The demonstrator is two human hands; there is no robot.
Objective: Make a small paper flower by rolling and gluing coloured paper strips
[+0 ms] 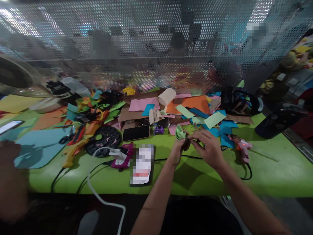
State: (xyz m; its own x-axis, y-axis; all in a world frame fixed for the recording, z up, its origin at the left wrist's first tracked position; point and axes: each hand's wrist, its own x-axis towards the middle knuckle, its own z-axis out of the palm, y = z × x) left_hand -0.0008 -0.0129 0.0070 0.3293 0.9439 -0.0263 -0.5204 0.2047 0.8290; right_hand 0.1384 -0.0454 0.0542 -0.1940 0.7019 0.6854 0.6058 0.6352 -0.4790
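Note:
In the head view, a light green folded paper piece (180, 132) stands up from the fingers of my left hand (180, 147), which are closed round its lower part. My right hand (206, 145) meets it from the right, thumb and fingertips pinched together at the base of the piece. What lies between those fingertips is too small to make out. Both hands are above the green table (190, 186). To the right of my right hand lies a pink glue gun (243, 148) with a lit red spot.
Pale green paper strips (215, 119) and orange paper (190, 104) lie behind my hands. Left are a phone (141, 166), a dark phone (136, 133), a magenta power strip (123, 156) and a yellow glue gun (77, 151). Another person's arm (12, 182) rests at the far left.

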